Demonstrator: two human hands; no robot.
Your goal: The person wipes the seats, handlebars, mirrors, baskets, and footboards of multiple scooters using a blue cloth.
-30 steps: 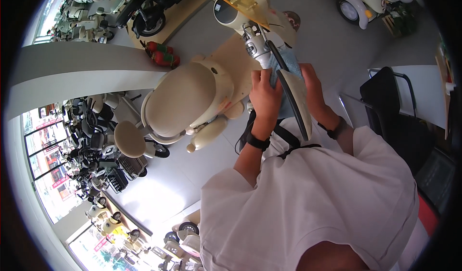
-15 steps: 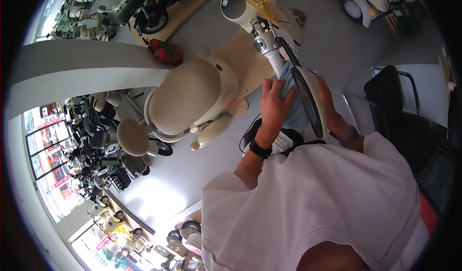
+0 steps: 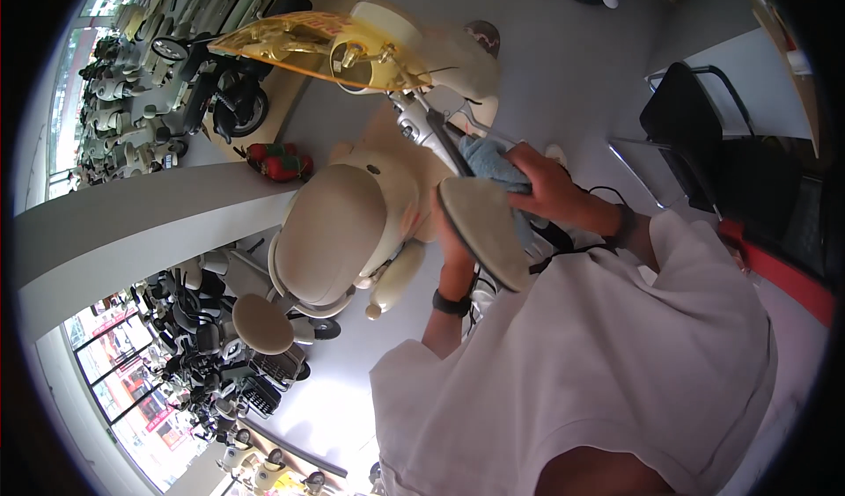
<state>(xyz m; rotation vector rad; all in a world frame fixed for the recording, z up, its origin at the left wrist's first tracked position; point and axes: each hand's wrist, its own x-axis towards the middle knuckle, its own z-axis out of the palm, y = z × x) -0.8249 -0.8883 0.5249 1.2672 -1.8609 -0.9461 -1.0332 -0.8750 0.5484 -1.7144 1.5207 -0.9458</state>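
A cream rear-view mirror (image 3: 487,230) with a dark rim stands out from the handlebar (image 3: 429,129) of a cream scooter. My right hand (image 3: 550,183) is closed round a blue cloth (image 3: 493,161), just beside the mirror's upper end. My left hand (image 3: 451,242) is at the mirror's left edge, partly behind it; its fingers are hidden. Past the handlebar are the scooter's yellow windshield (image 3: 304,45) and cream headlight housing (image 3: 387,22). The wide beige seat (image 3: 333,230) lies left of my left hand.
A white pillar (image 3: 150,214) reaches in from the left, with red fire extinguishers (image 3: 280,163) at its end. Rows of scooters and a round beige stool-like seat (image 3: 262,324) stand at the left. A black chair (image 3: 682,113) and white desk (image 3: 748,82) are at the right.
The view has shifted, and the handlebar with its windshield has swung left. The mirror now shows its cream side. My right hand has come above the mirror, holding the cloth; my left is lower, behind it.
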